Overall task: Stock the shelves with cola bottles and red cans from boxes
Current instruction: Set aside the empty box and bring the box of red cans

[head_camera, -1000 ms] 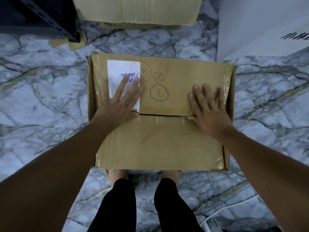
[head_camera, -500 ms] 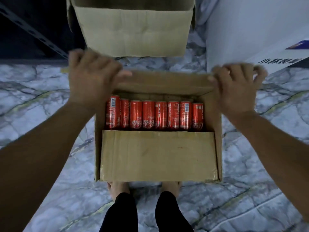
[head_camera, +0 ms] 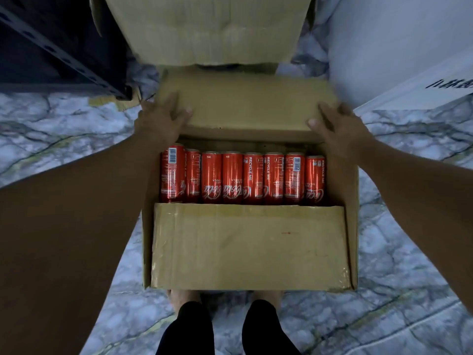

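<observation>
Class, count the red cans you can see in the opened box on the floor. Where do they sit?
8. The red cans lie side by side in one row across the box, between the folded-back far flap and the closed near flap, which may hide more.

We now press the far flap (head_camera: 245,103) down flat and outward with our left hand (head_camera: 161,119) and right hand (head_camera: 332,124), fingers spread instead of curled, exposing eight red cans (head_camera: 242,178).

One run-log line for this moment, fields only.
left hand on far flap | right hand on far flap | near flap closed | red cans exposed
</observation>
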